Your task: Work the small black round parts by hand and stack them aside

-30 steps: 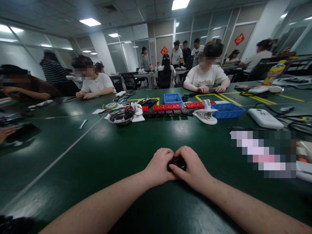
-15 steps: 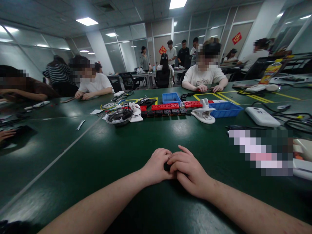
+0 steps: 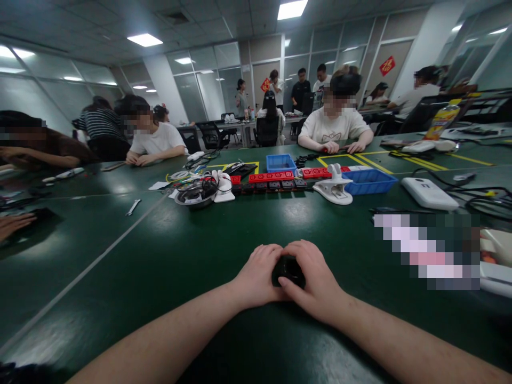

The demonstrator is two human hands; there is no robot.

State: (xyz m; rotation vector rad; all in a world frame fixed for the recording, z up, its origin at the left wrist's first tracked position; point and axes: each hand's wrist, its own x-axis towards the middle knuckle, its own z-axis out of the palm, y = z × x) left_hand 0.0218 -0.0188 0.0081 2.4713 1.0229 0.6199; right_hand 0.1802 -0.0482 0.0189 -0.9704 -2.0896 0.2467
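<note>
Head view, both hands around black object, green table

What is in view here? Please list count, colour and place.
table: one, dark green, foreground
black object: one, black, front centre
wrench: one, silvery, left
metal bowl: one, silvery, middle
red blocks: several, red, middle
trays: two, blue, middle
clamp: one, white, middle
device: one, white, right
cables: many, mixed, middle and right
yellow lines: several, yellow, far table
bottle: one, yellow, far right
people: at least ten, mixed clothing, background
wall signs: two, red, back
chairs: several, black, background
ceiling lights: several, white, above
left hand: one, bare, around black object
right hand: one, bare, around black object
</note>
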